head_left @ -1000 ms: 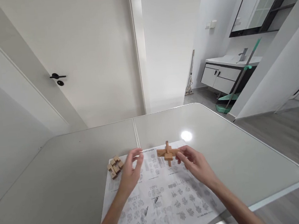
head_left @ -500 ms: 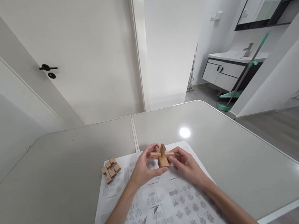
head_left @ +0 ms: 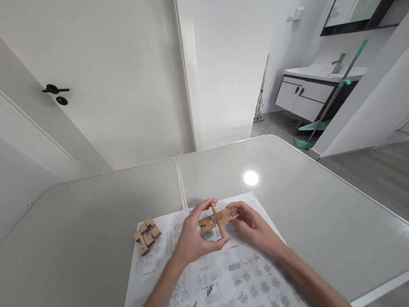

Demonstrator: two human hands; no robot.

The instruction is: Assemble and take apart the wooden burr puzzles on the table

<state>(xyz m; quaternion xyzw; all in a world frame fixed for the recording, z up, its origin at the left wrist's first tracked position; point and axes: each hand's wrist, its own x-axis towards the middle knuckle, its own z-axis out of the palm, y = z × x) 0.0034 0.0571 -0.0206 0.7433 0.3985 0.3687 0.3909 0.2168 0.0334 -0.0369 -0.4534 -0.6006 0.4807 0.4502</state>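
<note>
A small wooden interlocking puzzle point(head_left: 208, 224), made of crossed pieces with a dark mark on one flat face, is held above a printed sheet point(head_left: 219, 306). My left hand point(head_left: 193, 234) spans it, fingertips on the upper end of a narrow upright piece and thumb at its lower end. At the puzzle's right end, my right hand point(head_left: 253, 228) has its fingers and thumb closed about a piece, partly hiding it. To the left, a cluster of notched wooden blocks point(head_left: 147, 236) lies on the sheet's upper left corner.
The pale glossy table point(head_left: 304, 216) has a seam near its middle and a rounded right corner. Beyond it stand a white door point(head_left: 129, 83) with a black handle, a washbasin cabinet point(head_left: 305, 93), and a green broom and dustpan point(head_left: 304, 141).
The puzzle has been turned in my hands, so a marked flat face now shows and a narrow piece stands between left thumb and fingers. The view has shifted slightly.
</note>
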